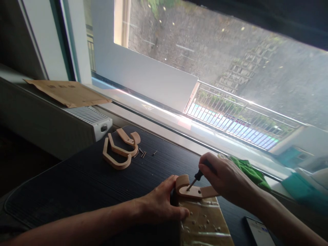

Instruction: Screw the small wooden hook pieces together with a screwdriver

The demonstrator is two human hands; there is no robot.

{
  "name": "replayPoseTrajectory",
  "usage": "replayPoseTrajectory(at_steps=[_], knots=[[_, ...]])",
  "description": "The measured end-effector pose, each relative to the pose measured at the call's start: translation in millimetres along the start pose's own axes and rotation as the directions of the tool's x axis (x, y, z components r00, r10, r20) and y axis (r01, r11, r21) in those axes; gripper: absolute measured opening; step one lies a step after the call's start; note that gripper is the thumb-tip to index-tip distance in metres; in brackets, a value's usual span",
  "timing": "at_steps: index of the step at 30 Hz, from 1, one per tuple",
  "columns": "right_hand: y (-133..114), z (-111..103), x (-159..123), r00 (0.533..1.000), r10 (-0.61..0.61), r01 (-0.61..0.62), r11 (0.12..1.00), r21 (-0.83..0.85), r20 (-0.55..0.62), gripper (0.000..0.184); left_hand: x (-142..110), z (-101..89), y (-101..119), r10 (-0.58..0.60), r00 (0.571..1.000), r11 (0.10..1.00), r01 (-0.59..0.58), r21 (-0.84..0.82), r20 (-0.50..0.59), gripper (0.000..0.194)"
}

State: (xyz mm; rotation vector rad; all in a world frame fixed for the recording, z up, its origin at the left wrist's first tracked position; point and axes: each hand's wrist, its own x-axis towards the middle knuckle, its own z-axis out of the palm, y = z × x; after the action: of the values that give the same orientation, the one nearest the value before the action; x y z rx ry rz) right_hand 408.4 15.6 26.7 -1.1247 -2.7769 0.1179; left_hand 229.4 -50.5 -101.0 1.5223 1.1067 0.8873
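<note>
My right hand [217, 171] is closed round the dark handle of a screwdriver [196, 177]. The screwdriver slants down, its tip at a hole in a pale wooden hook [183, 182]. A second dark hole shows further along the hook, and its far end passes beneath my right hand. Under the hook is a brown block [202, 218] wrapped in shiny clear film, with several small marks or bits on its face. My left hand [164, 201] grips the block's left edge, thumb on the near side and fingers up against the hook's curled end.
Several more wooden hooks [118, 165] lie on the dark table [77, 191] beside loose screws [143, 153]. A phone [258, 232] is at lower right, a green cloth [252, 172] by the window sill. A paper envelope [69, 92] rests on the radiator [84, 114].
</note>
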Motion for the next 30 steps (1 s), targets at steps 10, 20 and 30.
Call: replayPoseTrajectory(at_steps=[10, 20, 30], knots=[[-2, -12, 0, 0.974, -0.226, 0.226, 0.974, 0.0, 0.019, 0.017, 1, 0.9, 0, 0.013, 1.0, 1.0, -0.013, -0.006, 0.002, 0.052], [3, -5, -1, 1.0, -0.004, 0.004, 1.0, -0.024, 0.001, 0.028, 0, 0.9, 1, -0.001, 1.0, 1.0, 0.001, 0.009, -0.009, 0.05], [-4, -12, -1, 0.983, -0.178, 0.178, 0.984, -0.004, 0.036, 0.017, 2, 1.9, -1, -0.004, 1.0, 1.0, 0.003, -0.017, -0.004, 0.05]])
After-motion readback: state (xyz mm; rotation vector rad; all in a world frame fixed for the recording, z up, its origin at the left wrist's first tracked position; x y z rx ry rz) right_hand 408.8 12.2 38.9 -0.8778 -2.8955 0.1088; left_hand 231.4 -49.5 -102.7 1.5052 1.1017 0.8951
